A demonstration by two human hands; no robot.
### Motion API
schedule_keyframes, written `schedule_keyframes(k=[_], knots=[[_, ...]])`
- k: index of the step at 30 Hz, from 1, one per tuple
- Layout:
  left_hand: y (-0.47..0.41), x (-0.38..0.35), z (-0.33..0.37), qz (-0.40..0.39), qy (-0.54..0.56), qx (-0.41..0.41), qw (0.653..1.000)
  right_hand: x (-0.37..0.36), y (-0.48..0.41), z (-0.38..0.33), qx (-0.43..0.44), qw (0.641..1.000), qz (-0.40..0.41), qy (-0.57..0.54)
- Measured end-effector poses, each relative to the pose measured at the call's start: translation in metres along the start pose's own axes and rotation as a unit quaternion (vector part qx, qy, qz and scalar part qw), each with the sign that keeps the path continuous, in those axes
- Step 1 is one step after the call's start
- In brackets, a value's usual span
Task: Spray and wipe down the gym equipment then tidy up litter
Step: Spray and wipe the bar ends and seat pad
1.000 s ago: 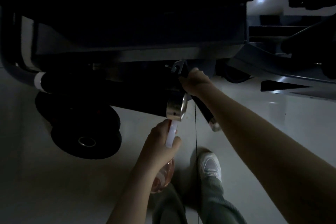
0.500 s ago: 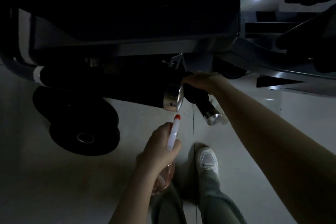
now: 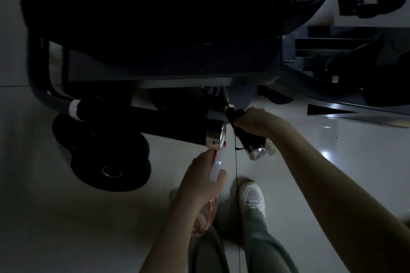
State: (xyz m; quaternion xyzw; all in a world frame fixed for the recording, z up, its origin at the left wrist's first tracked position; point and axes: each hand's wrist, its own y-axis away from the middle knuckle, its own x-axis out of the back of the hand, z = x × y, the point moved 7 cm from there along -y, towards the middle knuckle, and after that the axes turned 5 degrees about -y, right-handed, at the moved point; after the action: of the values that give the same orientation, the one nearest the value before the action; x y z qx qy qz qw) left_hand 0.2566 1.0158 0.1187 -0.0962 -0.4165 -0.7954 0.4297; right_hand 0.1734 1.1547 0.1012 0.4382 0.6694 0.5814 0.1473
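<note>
Down the handle (image 3: 248, 141) goes my right hand (image 3: 255, 122), closer now to the chrome end than it was half a second back, and the nozzle of the spray bottle (image 3: 216, 166) has crept up until its red tip sits just under the chrome cap of the padded roller (image 3: 177, 131). My right hand is wrapped round the black grip, fingers curled over the top. A pale bit of cloth (image 3: 271, 147) pokes out below my hand beside the chrome end, though it's too dim to tell how I'm holding it. My left hand (image 3: 199, 182) is clamped round the neck of the bottle, the pinkish body hanging below my wrist. My hands are near each other but apart, the roller's end between them.

It's very dark up top, with the bulk of the gym machine (image 3: 155, 29) just a black mass. Left of the roller, black weight plates (image 3: 111, 162) lie stacked on the pale floor (image 3: 66, 217). A thin dark cord (image 3: 236, 175) hangs straight down past my white shoe (image 3: 251, 197).
</note>
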Motion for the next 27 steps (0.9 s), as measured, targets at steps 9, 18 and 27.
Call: schedule_keyframes(k=[9,18,27], knots=[[0.0,-0.002,-0.012,0.01,0.0,-0.011,1.0,-0.027,-0.046,-0.03,0.025,0.942,0.149,0.301],[0.018,-0.005,-0.026,-0.004,-0.034,0.007,0.999,-0.027,-0.05,-0.032,0.08,0.915,0.109,0.38],[0.023,-0.005,-0.015,-0.012,-0.006,0.011,1.0,0.007,-0.002,0.009,-0.064,0.991,-0.091,-0.072]])
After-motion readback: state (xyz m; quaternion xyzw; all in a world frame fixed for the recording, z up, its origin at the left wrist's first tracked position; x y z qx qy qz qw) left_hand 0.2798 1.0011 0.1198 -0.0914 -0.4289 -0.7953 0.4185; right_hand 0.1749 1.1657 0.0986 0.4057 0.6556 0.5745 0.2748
